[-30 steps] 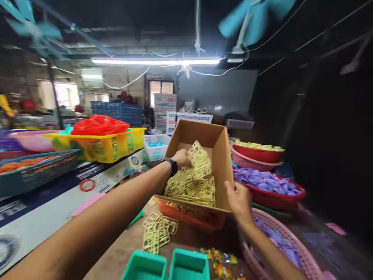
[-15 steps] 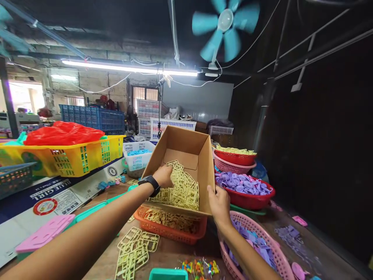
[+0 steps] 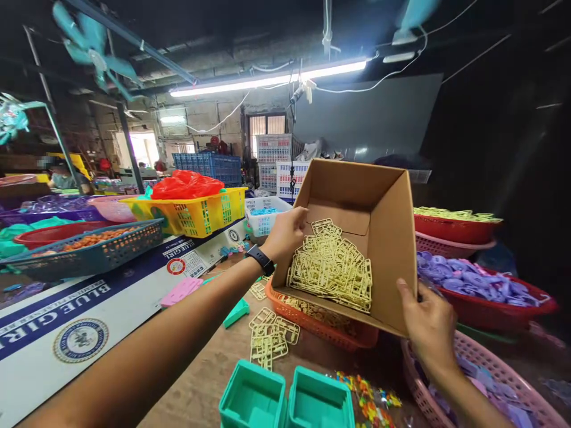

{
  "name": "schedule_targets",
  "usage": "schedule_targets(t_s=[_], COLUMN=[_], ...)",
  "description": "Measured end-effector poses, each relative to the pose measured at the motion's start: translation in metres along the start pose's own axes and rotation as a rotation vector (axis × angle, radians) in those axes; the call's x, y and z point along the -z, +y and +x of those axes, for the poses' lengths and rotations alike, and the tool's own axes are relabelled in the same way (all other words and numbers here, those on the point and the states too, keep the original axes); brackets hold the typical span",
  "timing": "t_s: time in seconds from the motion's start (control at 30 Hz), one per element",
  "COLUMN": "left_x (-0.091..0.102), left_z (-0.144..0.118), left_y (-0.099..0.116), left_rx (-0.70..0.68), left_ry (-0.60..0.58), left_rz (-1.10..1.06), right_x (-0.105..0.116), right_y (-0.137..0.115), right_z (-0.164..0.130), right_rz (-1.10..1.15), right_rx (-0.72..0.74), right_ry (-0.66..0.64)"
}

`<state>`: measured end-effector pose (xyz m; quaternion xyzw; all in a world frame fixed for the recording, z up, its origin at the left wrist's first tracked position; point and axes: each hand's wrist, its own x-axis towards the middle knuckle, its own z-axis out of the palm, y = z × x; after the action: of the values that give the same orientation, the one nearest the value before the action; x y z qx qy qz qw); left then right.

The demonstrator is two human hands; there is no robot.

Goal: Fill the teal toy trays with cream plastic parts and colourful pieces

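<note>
A cardboard box [image 3: 392, 238] is tilted toward me, its open side facing me. Pale yellow plastic frames [image 3: 332, 270] lie heaped inside it. My left hand [image 3: 285, 235], with a black watch on the wrist, is closed on the box's left wall. At the right wall's near edge, my right hand [image 3: 428, 321] grips with the thumb inside; its other fingers are hidden behind the cardboard. Directly under the box sits an orange basket [image 3: 307, 321] holding more frames, partly covered by the box. Loose yellow frames [image 3: 270, 339] lie on the table left of it.
Two green boxes [image 3: 254, 362] stand in front, beside small colourful packets [image 3: 370, 398]. At right are a pink basket [image 3: 499, 362] and a red basin [image 3: 491, 315] of purple parts. A yellow crate [image 3: 191, 214] and a blue-grey basket [image 3: 111, 255] stand at left.
My left hand has left the yellow frames inside and taken hold of the box's left wall. My view has turned left, bringing the two green boxes and more baskets into sight.
</note>
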<state>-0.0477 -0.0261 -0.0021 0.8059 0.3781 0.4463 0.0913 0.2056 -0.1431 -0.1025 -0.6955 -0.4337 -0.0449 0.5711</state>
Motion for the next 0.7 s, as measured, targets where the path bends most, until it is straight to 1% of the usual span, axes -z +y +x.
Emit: schedule_targets(t_s=[0.1,0.17,0.27,0.33,0.43,0.57,0.7], left_x=[0.001,0.0,-0.004,-0.007,-0.014,-0.02,-0.023], left_z=[-0.001,-0.001,0.001,0.003,0.006,0.008,0.01], left_y=[0.004,0.007,0.013,0.016,0.019,0.019,0.018], left_rx=[-0.032,-0.032,-0.019,0.006,0.079,0.132,0.143], left_ry=[-0.048,-0.105,-0.213,-0.29,-0.38,-0.439,-0.475], left_rz=[-0.012,0.014,0.083,0.15,0.243,0.28,0.292], right_x=[0.004,0.006,0.008,0.009,0.01,0.013,0.015], right_y=[-0.004,-0.008,-0.015,-0.018,-0.021,-0.023,-0.027], right_z=[-0.007,-0.012,-0.016,-0.019,-0.022,-0.025,-0.026], right_rz=[-0.036,-0.054,-0.068,-0.067,-0.063,-0.037,-0.055], right_rx=[0.0,-0.011,-0.028,-0.031,-0.024,0.014,-0.003], right_ry=[0.032,0.049,0.035,0.02,0.021,0.021,-0.001])
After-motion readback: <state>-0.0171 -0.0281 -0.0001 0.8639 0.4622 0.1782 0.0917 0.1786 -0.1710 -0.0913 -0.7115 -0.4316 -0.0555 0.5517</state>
